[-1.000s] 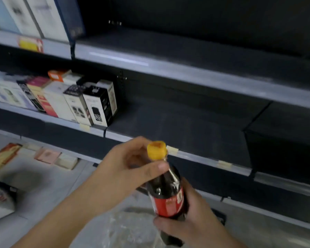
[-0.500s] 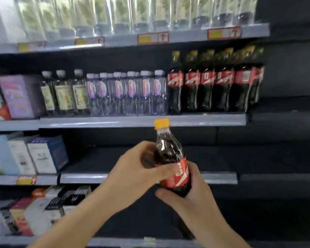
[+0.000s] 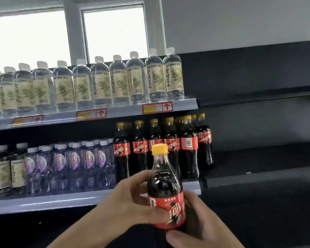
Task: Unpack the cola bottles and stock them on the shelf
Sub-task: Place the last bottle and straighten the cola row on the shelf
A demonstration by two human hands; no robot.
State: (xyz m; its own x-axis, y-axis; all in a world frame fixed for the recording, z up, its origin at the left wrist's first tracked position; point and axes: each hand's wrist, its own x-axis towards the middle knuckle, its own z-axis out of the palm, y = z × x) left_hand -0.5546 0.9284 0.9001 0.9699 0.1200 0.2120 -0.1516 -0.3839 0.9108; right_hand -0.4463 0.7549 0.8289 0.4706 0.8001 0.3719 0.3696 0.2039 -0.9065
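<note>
Fingers of the left hand [image 3: 131, 203] are curled round the label of one cola bottle [image 3: 166, 190], thumb laid across the red band. Fingers of the right hand [image 3: 202, 221] are wrapped round the same bottle from the other side, thumb under the label. The bottle is held upright, yellow cap [image 3: 160, 149] on, in front of the shelf edge [image 3: 61, 199] and not yet set down.

Progress: a row of colas [image 3: 161, 149] is already stood on the middle shelf, at the right end, just beside the purple-label waters [image 3: 75, 163]. Stocking is judged partly done; the held bottle is left to be placed. Dark bay [image 3: 258, 158] to the right is seen unfilled, so room is there.

Top shelf is filled with leaf-label waters [image 3: 100, 83].

Hidden or unclear:
- Pack or wrapping is not in view, so the count left to unpack cannot be told.
- Depth of the cola row is masked by the front bottles; probably two deep, not confirmed.
- Bottle base is covered by the right hand and the frame edge.
- Left end of the shelves is blurred; labels there are unreadable.
</note>
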